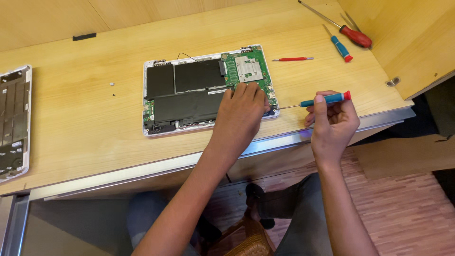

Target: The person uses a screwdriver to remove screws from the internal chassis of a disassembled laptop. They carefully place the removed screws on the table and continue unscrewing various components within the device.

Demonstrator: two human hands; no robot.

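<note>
- A red-handled screwdriver [356, 36] is lying at the desk's far right.
- A smaller blue screwdriver [340, 45] is lying beside it.
- A detached back cover [13, 123] is resting at left.

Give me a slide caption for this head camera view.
Left hand rests on an opened laptop; right hand holds a blue screwdriver.

Our left hand [239, 111] covers the lower right corner of the opened white laptop base [208, 90], hiding the tip of the teal-handled screwdriver [322, 100] there. At the frame's left edge the grey removed bottom cover [13, 121] is cut off. Two tiny specks [113, 89] left of the laptop are too small to identify.
</note>
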